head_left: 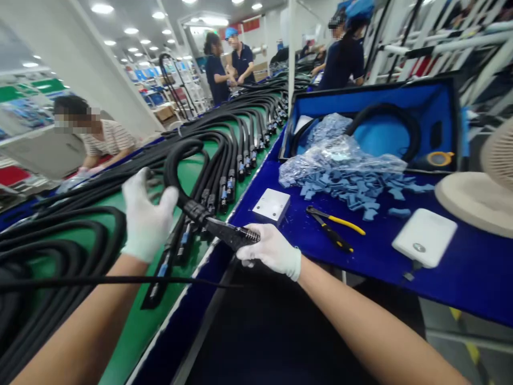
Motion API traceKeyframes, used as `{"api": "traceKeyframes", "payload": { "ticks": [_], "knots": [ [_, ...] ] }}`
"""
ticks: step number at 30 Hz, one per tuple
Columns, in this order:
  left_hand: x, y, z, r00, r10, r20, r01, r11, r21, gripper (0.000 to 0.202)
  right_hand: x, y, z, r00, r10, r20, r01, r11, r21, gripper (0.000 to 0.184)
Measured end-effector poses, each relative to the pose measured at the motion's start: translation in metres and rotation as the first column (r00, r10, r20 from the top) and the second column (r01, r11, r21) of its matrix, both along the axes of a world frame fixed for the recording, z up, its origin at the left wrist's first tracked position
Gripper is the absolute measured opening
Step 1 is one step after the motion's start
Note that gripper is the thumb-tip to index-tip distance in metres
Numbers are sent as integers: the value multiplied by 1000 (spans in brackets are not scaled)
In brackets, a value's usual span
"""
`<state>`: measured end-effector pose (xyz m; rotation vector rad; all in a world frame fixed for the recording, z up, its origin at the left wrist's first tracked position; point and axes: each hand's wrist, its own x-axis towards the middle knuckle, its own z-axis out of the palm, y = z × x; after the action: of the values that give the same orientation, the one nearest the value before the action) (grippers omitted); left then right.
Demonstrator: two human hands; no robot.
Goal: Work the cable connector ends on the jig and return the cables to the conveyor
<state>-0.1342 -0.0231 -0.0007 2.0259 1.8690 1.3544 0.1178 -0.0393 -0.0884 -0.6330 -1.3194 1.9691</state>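
My left hand (148, 216), in a white glove, is raised with thumb and fingers apart beside a looped black hose (176, 160). Its thumb tip overlaps the hose; whether they touch I cannot tell. My right hand (270, 248), also gloved, is closed around a black plier-like hand tool (228, 232) with a coiled spring near the grip. The tool's far end meets the dark cuff (195, 211) of the hose. More black hoses (222, 144) lie side by side on the green belt (204, 155), with fittings and blue bands at their ends.
Right of the belt, a blue table (377, 272) carries a metal block (272, 206), yellow-handled pliers (336, 224), blue plastic pieces (348, 190), a white device (425, 238), a fan base (473, 200) and a blue-lined bin (436, 96). Several co-workers stand farther off; one person (106, 136) is at left.
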Motion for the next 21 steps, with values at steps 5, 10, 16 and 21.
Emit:
{"api": "traceKeyframes", "payload": {
  "ticks": [5, 10, 16, 21],
  "knots": [
    [38, -25, -53, 726, -571, -382, 511, 821, -256, 20, 58, -6, 26, 936, 83, 343, -134, 983, 129, 16],
    [77, -21, -70, 908, -399, -125, 329, 867, -375, 23, 118, 4, 22, 441, -538, 719, -78, 775, 628, 33],
    [105, 0, -48, 953, -258, 157, 302, 811, -500, 39, 163, 17, -19, 5, -732, 681, -195, 667, 719, 8],
    [123, 11, -32, 916, -278, 291, 390, 790, -473, 43, 138, 4, -9, 332, -741, 583, 20, 624, 781, 6]
  ]
}}
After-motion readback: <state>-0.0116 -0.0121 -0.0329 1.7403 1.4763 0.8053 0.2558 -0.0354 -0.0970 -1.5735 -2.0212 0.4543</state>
